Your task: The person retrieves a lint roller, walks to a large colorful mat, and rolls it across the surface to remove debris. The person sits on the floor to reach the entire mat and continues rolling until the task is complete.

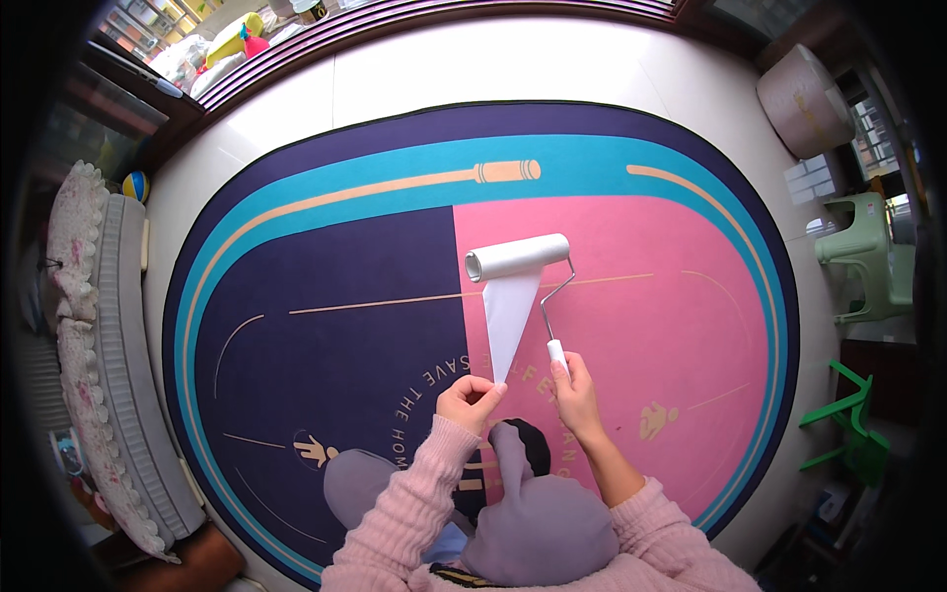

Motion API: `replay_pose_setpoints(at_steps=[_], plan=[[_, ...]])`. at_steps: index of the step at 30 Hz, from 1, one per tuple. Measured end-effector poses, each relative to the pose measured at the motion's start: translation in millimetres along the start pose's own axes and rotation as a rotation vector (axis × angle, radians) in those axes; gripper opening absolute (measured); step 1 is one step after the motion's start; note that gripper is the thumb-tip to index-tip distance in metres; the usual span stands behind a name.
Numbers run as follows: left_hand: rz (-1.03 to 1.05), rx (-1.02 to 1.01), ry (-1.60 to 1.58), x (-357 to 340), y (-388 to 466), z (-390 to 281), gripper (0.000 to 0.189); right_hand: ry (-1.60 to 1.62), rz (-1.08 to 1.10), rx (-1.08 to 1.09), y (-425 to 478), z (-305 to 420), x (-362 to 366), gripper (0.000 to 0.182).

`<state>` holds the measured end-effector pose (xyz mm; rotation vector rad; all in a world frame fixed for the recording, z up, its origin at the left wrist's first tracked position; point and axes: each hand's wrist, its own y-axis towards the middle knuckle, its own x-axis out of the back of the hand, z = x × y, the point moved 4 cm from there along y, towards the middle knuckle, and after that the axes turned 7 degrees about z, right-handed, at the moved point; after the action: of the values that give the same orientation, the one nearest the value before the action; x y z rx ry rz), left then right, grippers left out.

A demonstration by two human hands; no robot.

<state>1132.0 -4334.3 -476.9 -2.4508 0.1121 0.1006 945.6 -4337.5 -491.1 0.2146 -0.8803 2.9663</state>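
A sticky lint roller (pixel 521 257) with a white paper roll is held out above the rug. My right hand (pixel 575 392) grips its white handle (pixel 557 354), from which a bent metal rod (pixel 551 300) runs up to the roll's right end. Between thumb and finger of my left hand (pixel 471 403) is the tip of a white adhesive sheet (pixel 510 314). That sheet hangs from the roll and narrows to a point at the pinch. Below lies a large oval rug (pixel 355 355) in navy, pink and teal, bearing printed lettering.
Left stands a sofa (pixel 133 355) with a lace-edged floral cover, a small ball (pixel 136 186) beside it. On the right are a cylindrical pouf (pixel 805 102), a pale green plastic stool (pixel 862 255) and a bright green chair (pixel 851 422). A door track (pixel 429 29) crosses the far side.
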Motion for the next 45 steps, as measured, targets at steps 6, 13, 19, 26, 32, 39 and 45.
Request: replay_pose_setpoints(at_steps=[6,13,19,26,32,39,45], plan=[[0.006,0.103,0.043,0,-16,20,0.016,0.131,0.036,-0.028,11,13,4,0.025],[0.092,0.082,0.121,6,-35,43,0.015,0.233,0.023,-0.065,21,19,15,0.025],[0.046,0.125,0.093,42,-50,83,0.015,0.168,-0.051,0.029,41,33,44,0.026],[-0.029,0.003,0.262,69,-31,79,0.013,0.179,-0.113,0.019,44,28,68,0.026],[0.072,-0.223,0.592,38,10,26,0.024,0.179,-0.13,0.0,36,12,74,0.026],[-0.023,-0.279,1.079,19,54,-1,0.015,0.101,-0.189,-0.023,26,-6,92,0.025],[-0.336,-0.682,1.278,8,93,-50,0.01,0.089,-0.207,-0.035,30,-13,97,0.025]])
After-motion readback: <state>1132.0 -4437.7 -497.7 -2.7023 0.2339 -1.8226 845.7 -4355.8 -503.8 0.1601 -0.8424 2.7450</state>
